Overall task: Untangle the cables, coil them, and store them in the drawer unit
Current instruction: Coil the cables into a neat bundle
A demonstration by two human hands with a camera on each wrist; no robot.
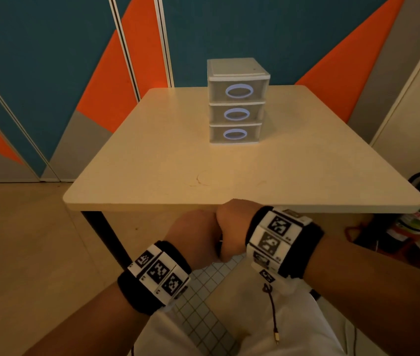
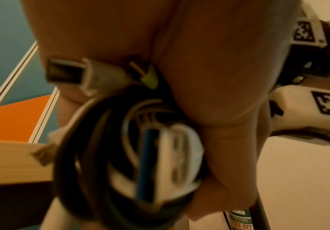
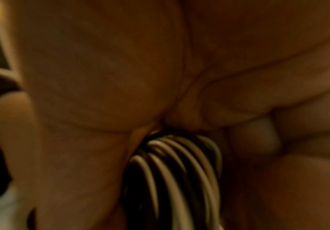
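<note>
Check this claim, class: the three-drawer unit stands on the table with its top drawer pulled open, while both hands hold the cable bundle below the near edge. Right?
Not quite. The head view shows all three drawers of the drawer unit closed. The rest holds: it stands on the table, and the left hand and right hand hold the cable bundle below the near edge.

I see the drawer unit (image 1: 237, 101) on the table (image 1: 152, 160), well ahead of both hands; left hand (image 1: 193, 237) touching right hand (image 1: 232, 229), cable bundle (image 2: 124, 155) between them.
</note>
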